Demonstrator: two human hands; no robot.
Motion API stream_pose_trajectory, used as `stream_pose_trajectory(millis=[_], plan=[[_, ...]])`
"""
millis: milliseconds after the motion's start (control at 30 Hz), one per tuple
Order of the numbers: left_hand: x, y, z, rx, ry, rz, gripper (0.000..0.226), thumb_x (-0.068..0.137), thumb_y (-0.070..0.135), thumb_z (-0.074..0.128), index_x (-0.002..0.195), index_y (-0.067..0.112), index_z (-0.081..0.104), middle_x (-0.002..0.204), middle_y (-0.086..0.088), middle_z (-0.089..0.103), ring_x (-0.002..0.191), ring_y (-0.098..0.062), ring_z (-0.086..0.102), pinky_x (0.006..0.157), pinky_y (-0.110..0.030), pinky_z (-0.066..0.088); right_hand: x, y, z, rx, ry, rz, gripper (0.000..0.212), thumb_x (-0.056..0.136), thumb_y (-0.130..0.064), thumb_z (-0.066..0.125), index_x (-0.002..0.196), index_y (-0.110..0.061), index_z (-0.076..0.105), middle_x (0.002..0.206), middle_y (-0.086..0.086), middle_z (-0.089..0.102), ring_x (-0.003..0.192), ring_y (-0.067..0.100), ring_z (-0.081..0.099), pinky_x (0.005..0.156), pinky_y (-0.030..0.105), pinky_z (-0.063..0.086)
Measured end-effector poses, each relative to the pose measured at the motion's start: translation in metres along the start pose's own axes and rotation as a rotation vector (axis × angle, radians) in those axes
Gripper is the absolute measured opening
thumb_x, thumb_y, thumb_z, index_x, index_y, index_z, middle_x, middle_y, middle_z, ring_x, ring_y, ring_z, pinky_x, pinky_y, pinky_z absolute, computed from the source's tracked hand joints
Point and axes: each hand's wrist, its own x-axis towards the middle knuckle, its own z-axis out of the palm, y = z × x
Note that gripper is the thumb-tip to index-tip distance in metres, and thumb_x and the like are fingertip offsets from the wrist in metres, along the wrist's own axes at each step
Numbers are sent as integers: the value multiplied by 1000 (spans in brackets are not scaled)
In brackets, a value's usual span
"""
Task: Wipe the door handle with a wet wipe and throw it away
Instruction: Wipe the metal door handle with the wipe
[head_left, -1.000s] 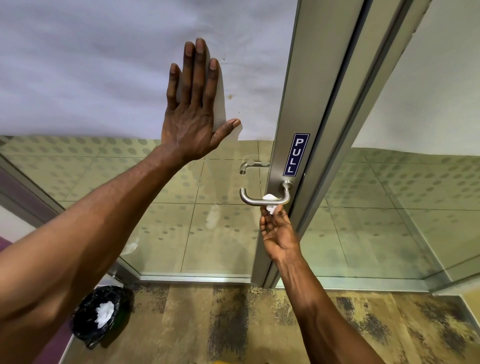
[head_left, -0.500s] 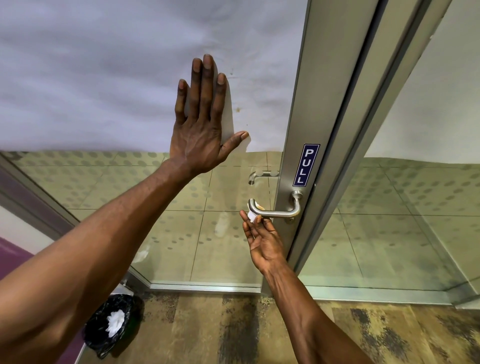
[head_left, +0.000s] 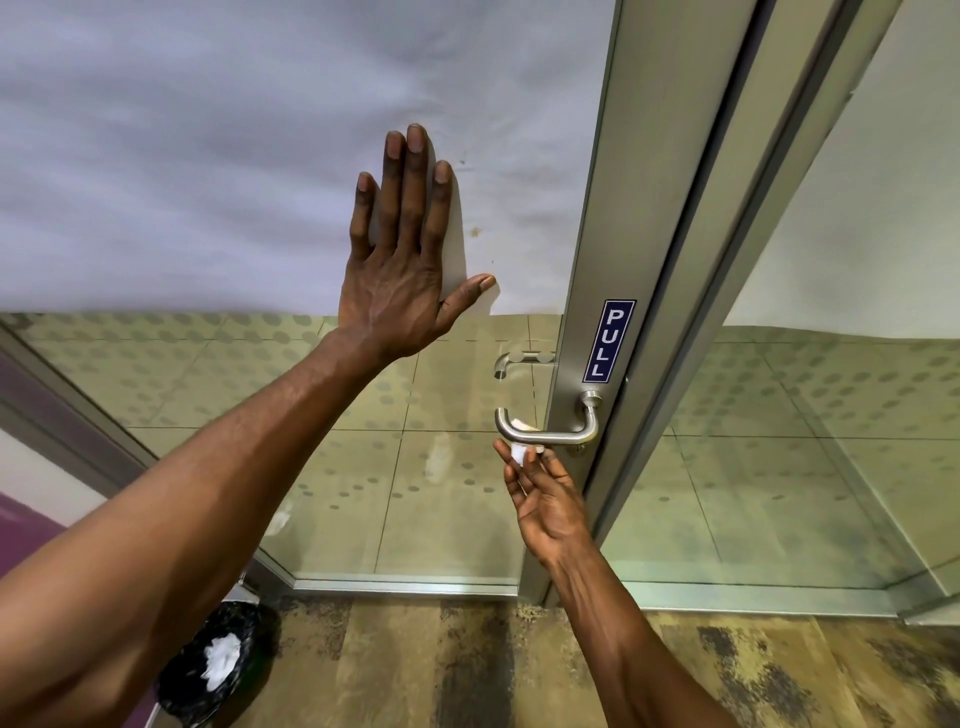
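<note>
- Two bare hands are working at a glass door (head_left: 156, 156) whose upper pane is looking frosted white and whose lower pane is showing a dotted tile floor behind it.
- Running down the door's edge at 1 o'clock from the picture's middle, a metal door frame (head_left: 597, 208) is carrying a blue PULL sign (head_left: 609, 340).
- Down at 7 o'clock, a black-lined bin (head_left: 218, 662) is sitting on the floor, holding crumpled white waste.
- Flat against the frosted pane, the left hand (head_left: 400, 280) is pressing with fingers spread and straight, gripping nothing.
- Below it at 5 o'clock, the right hand (head_left: 545, 499) is reaching up palm-first, its grip pinching closed around the wet wipe.
- Just under the sign, the door handle (head_left: 545, 435) is lying level, its free end curling back toward 9 o'clock; a second handle is showing through the glass above it.
- Smallest of all, the wet wipe (head_left: 519, 452) is bunching white between fingertips and thumb, pressing against the handle's underside near its curled end.
</note>
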Motion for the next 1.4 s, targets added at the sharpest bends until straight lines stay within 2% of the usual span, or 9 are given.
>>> stream_pose_trajectory(millis=[267, 467, 633, 767, 900, 1033, 1167, 1267, 1400], plan=[[0, 0, 2, -12, -4, -3, 112, 107, 80, 45, 176, 0, 10, 179, -34, 8, 168, -25, -35, 141, -49, -14, -5, -38, -15, -16, 291, -157, 25, 92, 1, 70, 113, -11, 75, 102, 4, 83, 84, 16, 81, 67, 19, 63], [0, -1, 3, -7, -6, -2, 112, 107, 81, 46, 177, 0, 11, 180, -34, 9, 168, -25, -35, 141, -49, -14, -4, -41, -13, -213, 452, -385, 36, 83, 2, 82, 118, -3, 75, 115, 15, 79, 85, 16, 79, 72, 22, 64], [-1, -2, 5, -10, -15, -2, 112, 107, 81, 44, 176, 0, 11, 179, -33, 7, 168, -24, -35, 140, -50, -13, -11, -44, -11, -857, 574, -671, 43, 83, -12, 86, 124, -10, 75, 115, 6, 80, 100, 12, 77, 88, 30, 62], [-1, -2, 7, 2, -13, -2, 112, 107, 81, 43, 177, 1, 9, 180, -32, 7, 168, -25, -33, 141, -51, -12, -18, -52, -12, -1340, 469, -952, 31, 94, -12, 76, 124, -17, 76, 123, 4, 76, 109, 10, 71, 88, 13, 55], [-7, 0, 9, -4, -40, -5, 111, 106, 82, 42, 178, 5, 7, 180, -32, 6, 168, -26, -34, 141, -59, -4, -16, -62, -12, -1820, 359, -1084, 35, 99, -5, 63, 130, -16, 74, 134, 5, 72, 132, 29, 63, 101, 43, 53], [-11, -1, 10, 1, -34, 5, 114, 106, 83, 43, 179, 4, 5, 180, -33, 7, 169, -27, -32, 141, -55, -10, -14, -71, -17, -2133, 212, -1074, 60, 80, 8, 77, 134, -18, 71, 137, 3, 71, 135, 30, 60, 95, 44, 52], [-11, -1, 11, -1, -51, 28, 115, 106, 84, 42, 176, 10, -11, 181, -33, 7, 175, -40, -15, 141, -61, -1, -18, -61, -9, -2126, 173, -1180, 54, 78, 4, 82, 128, -16, 74, 127, 6, 76, 126, 24, 57, 92, 42, 50], [-11, 0, 10, 0, -63, 32, 115, 106, 84, 41, 177, 7, -7, 181, -33, 8, 171, -52, 9, 139, -66, 8, -22, -43, 6, -2051, 159, -1220, 43, 82, 5, 81, 122, -11, 76, 121, 7, 79, 118, 27, 67, 93, 39, 46], [-12, 0, 8, 5, -66, 18, 115, 107, 84, 40, 179, 4, -1, 181, -32, 9, 172, -51, 8, 139, -67, 11, -25, -19, 31, -2048, 68, -1146, 48, 84, 11, 67, 127, -7, 73, 123, 9, 78, 114, 28, 71, 96, 43, 49]])
